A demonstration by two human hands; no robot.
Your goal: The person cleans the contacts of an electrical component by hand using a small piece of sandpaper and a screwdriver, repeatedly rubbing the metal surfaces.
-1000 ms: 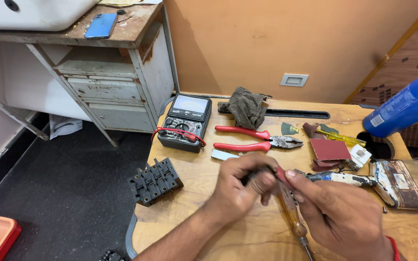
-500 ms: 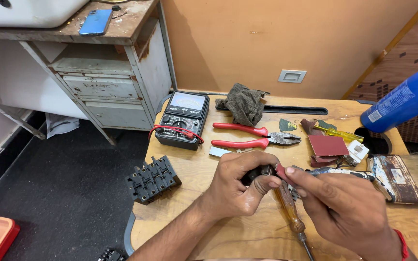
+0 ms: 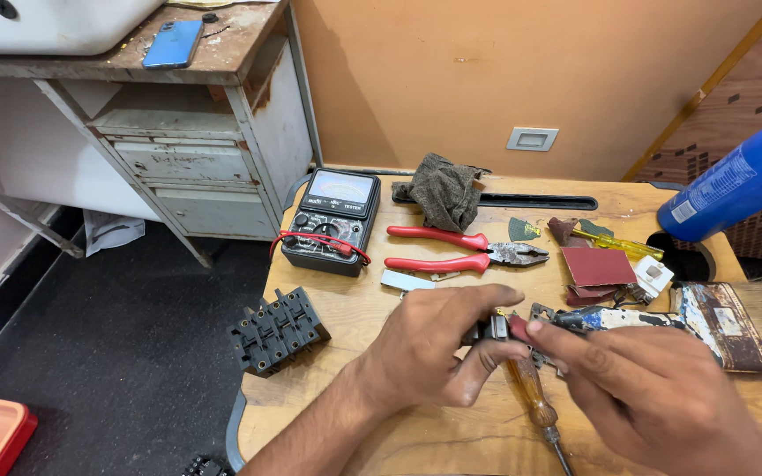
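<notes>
My left hand [image 3: 429,351] and my right hand [image 3: 654,397] meet over the wooden table [image 3: 346,317], pinching a small dark metal part [image 3: 497,328] between their fingertips. The part is mostly hidden by the fingers. Just below it lies a screwdriver [image 3: 531,394] with an amber handle, partly under my right hand. Red-handled pliers [image 3: 460,249] rest a little farther back on the table.
A black analog multimeter [image 3: 332,220] with red leads sits at the back left, a black terminal block [image 3: 277,330] at the left edge. A grey rag [image 3: 441,189], sandpaper pieces [image 3: 597,266], a paintbrush [image 3: 734,317] and a blue cylinder [image 3: 738,189] lie behind and right. A cabinet [image 3: 178,132] stands left.
Both hands stay closed on the small part and shift only slightly. The view has tilted a little, so the table sits lower in the frame.
</notes>
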